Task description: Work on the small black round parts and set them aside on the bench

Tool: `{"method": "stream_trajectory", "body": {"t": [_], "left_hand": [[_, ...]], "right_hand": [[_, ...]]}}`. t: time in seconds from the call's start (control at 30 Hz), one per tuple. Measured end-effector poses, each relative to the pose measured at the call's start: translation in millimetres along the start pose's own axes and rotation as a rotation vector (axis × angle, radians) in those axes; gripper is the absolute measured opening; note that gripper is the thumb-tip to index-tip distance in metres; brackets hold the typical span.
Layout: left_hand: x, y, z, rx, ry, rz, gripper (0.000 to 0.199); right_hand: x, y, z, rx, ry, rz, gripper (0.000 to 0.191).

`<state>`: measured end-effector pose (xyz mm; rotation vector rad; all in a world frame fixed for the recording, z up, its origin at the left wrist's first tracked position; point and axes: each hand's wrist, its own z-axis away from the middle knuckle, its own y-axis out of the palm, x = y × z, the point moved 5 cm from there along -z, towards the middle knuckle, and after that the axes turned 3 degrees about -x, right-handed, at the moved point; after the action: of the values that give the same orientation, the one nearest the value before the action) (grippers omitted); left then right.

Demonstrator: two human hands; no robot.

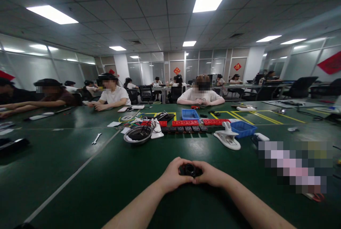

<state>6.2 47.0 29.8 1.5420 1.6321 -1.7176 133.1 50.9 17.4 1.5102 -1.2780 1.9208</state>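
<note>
A small black object with a round, lens-like ring is between my two hands, just above or on the green table. My left hand curls around its left side, with the thumb along the near edge. On the opposite side my right hand grips it the same way, and the two thumb tips nearly meet in front. The fingers cover most of the object's body, so its exact kind cannot be made out.
Beyond my hands stand a metal bowl, a white clip stand, red power strips, a blue basket and a blue tray. A wrench lies left on the green table. Several people sit around.
</note>
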Motion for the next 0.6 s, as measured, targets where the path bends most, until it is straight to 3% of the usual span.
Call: {"method": "stream_trajectory", "body": {"t": [0.1,0.23,0.4,0.5,0.6], "left_hand": [[2,0.8,-1,-0.055,-0.012,-0.04,0.042],[4,0.8,0,-0.204,-0.068,-0.13,0.038],[6,3.2,1,-0.389,-0.116,-0.212,0.034],[8,3.5,-2,-0.364,-0.089,-0.173,0.035],[10,2.0,-6,-0.237,-0.045,-0.072,0.034]], "right_hand": [[-6,0,-3,-0.069,0.017,0.092,0.036],[-13,2,-9,-0.299,0.083,0.423,0.032],[-1,13,-9,-0.529,0.152,0.769,0.014],[4,14,-6,-0.558,0.167,0.79,0.019],[5,9,-5,-0.465,0.046,0.609,0.039]]}}
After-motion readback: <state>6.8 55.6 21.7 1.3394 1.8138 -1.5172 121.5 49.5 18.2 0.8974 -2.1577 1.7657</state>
